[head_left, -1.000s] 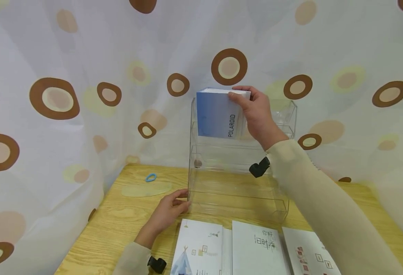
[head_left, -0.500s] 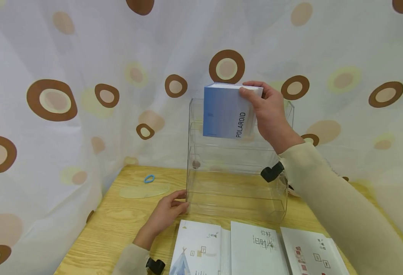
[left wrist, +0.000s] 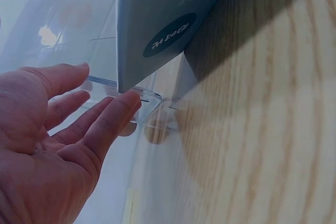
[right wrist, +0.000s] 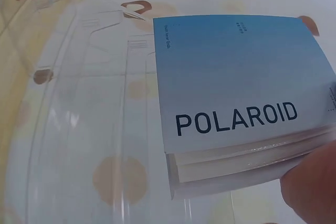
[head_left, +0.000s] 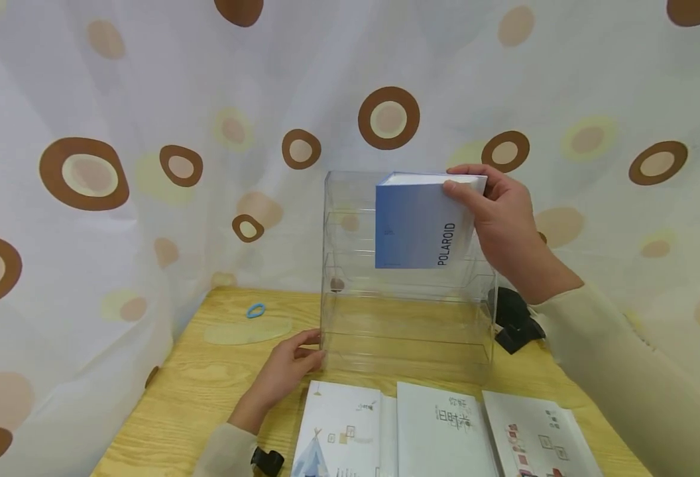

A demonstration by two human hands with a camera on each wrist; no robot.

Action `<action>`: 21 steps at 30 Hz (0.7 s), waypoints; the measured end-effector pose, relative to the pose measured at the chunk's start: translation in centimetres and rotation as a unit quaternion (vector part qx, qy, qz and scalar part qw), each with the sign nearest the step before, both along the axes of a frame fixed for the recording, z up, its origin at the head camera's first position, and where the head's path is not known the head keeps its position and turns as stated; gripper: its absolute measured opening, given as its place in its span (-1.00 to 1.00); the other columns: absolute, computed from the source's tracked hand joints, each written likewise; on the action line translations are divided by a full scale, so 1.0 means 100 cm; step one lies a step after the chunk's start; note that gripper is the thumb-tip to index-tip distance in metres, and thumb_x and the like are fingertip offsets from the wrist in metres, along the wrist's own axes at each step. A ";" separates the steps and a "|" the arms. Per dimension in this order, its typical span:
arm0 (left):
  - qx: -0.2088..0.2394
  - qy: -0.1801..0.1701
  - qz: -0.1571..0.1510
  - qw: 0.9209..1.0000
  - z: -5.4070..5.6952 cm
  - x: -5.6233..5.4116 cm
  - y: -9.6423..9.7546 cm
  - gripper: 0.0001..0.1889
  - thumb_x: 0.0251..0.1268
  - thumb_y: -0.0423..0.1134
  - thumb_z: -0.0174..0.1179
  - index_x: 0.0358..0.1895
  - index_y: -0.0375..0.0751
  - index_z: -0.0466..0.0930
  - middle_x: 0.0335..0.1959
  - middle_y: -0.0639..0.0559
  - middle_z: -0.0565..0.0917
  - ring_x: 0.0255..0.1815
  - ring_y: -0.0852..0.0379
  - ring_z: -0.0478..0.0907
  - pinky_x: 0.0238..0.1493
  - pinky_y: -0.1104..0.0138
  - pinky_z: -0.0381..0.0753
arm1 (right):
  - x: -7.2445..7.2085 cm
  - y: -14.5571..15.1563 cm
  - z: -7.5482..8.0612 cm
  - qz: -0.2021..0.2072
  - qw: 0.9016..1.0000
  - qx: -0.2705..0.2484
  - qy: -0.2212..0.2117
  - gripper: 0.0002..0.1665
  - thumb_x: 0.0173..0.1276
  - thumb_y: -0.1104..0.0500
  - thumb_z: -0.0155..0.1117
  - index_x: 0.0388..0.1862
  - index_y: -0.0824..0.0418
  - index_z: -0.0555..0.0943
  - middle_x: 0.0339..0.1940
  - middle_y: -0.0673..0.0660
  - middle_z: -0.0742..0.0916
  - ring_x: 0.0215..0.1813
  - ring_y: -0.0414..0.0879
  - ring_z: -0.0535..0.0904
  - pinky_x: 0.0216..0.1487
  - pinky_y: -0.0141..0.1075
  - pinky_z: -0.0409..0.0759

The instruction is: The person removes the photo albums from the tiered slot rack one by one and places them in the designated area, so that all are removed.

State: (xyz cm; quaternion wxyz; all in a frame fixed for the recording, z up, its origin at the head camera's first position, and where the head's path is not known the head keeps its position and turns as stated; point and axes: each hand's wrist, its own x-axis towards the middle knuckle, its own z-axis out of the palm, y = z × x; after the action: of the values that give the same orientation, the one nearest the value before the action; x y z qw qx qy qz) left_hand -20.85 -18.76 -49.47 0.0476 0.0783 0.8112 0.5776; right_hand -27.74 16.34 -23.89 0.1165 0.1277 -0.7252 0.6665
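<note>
My right hand (head_left: 502,215) pinches a blue-to-white photo album (head_left: 412,228), marked POLAROID, at its upper right corner, thumb in front and fingers behind. In the head view the album overlaps the upper tiers of a clear acrylic rack (head_left: 409,348), its page edges facing up. Glossy page edges show in the right wrist view, beside the thumb (right wrist: 310,182). My left hand (head_left: 284,371) touches the rack's lower left side with loosely extended fingers. In the left wrist view those fingertips lie along the clear edge, close by the corner of a pale album (left wrist: 157,30).
White albums lie in front of the rack: a tent-print one (head_left: 341,424), one with large characters (head_left: 445,430) and a red-print one (head_left: 541,437). Left of the rack are a blue ring (head_left: 256,311) and a pale flat oval (head_left: 247,330) on the wooden table (head_left: 207,377). A patterned curtain (head_left: 147,79) hangs behind.
My right hand has carried the blue album to the right across the front of the rack, rising slightly and then coming down. My left hand has stayed at the rack's side.
</note>
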 end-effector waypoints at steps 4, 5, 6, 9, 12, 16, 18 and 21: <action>0.000 0.003 -0.001 1.000 0.000 0.001 0.000 -0.43 0.73 -0.24 0.29 0.65 -0.29 0.46 0.50 -0.31 0.64 0.33 -0.21 0.76 0.24 0.12 0.90 | 0.020 0.024 -0.011 0.004 1.000 0.005 -0.009 -0.62 0.61 -0.02 0.51 0.31 0.00 0.73 0.13 -0.03 0.75 0.17 0.01 0.62 0.07 -0.41 0.71; 0.000 0.002 -0.002 1.000 0.000 0.001 0.000 -0.43 0.72 -0.24 0.29 0.65 -0.29 0.46 0.50 -0.31 0.64 0.33 -0.21 0.76 0.24 0.13 0.90 | 0.025 0.030 -0.014 0.003 1.000 0.008 -0.013 -0.61 0.62 -0.02 0.50 0.32 0.01 0.72 0.14 -0.03 0.74 0.18 0.01 0.61 0.07 -0.43 0.71; 0.000 0.001 -0.002 1.000 0.001 0.002 0.001 -0.43 0.72 -0.25 0.28 0.65 -0.29 0.46 0.50 -0.31 0.64 0.33 -0.21 0.76 0.24 0.13 0.91 | 0.030 0.037 -0.018 0.004 1.000 0.008 -0.018 -0.61 0.63 -0.01 0.49 0.33 0.03 0.71 0.15 -0.02 0.73 0.19 0.01 0.59 0.08 -0.46 0.71; 0.002 -0.001 -0.002 1.000 0.002 0.002 0.001 -0.43 0.72 -0.27 0.28 0.65 -0.29 0.46 0.51 -0.32 0.63 0.35 -0.23 0.75 0.24 0.14 0.91 | 0.044 0.058 -0.029 -0.019 0.998 0.055 -0.034 -0.63 0.69 -0.04 0.41 0.36 -0.02 0.68 0.16 -0.07 0.70 0.20 -0.04 0.59 0.05 -0.55 0.71; 0.005 0.001 -0.004 1.000 0.002 0.002 -0.001 -0.43 0.72 -0.27 0.28 0.66 -0.30 0.45 0.51 -0.33 0.62 0.36 -0.25 0.74 0.24 0.14 0.90 | 0.057 0.078 -0.042 -0.026 0.996 0.070 -0.049 -0.63 0.72 -0.03 0.36 0.39 -0.02 0.65 0.21 -0.10 0.66 0.22 -0.08 0.58 0.04 -0.61 0.70; 0.010 0.000 0.000 1.000 0.000 0.005 -0.007 -0.43 0.73 -0.27 0.27 0.66 -0.31 0.45 0.52 -0.34 0.62 0.38 -0.25 0.73 0.24 0.15 0.90 | 0.070 0.100 -0.061 -0.004 0.998 0.002 -0.057 -0.70 0.71 0.13 0.37 0.33 0.05 0.69 0.24 -0.13 0.68 0.22 -0.13 0.56 0.07 -0.66 0.69; 0.013 -0.005 0.002 1.000 -0.001 0.006 -0.009 -0.43 0.73 -0.26 0.27 0.66 -0.30 0.45 0.53 -0.34 0.60 0.39 -0.24 0.72 0.24 0.17 0.90 | 0.076 0.110 -0.070 0.007 0.998 -0.027 -0.053 -0.73 0.71 0.22 0.35 0.29 0.06 0.72 0.20 -0.13 0.72 0.17 -0.17 0.59 0.06 -0.65 0.69; 0.019 -0.013 0.004 1.000 -0.001 0.008 -0.012 -0.42 0.74 -0.25 0.27 0.68 -0.28 0.44 0.56 -0.32 0.59 0.39 -0.22 0.72 0.25 0.19 0.89 | 0.086 0.128 -0.085 0.016 0.997 -0.053 -0.052 -0.72 0.71 0.33 0.29 0.24 0.08 0.76 0.11 -0.13 0.76 0.07 -0.21 0.66 0.00 -0.59 0.71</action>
State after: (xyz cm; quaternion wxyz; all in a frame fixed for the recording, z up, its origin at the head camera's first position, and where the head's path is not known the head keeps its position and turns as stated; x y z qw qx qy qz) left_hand -20.05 -20.00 -49.57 0.0546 0.0687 0.7999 0.5936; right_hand -19.14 29.18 -32.42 0.0751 0.0980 -0.6917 0.7115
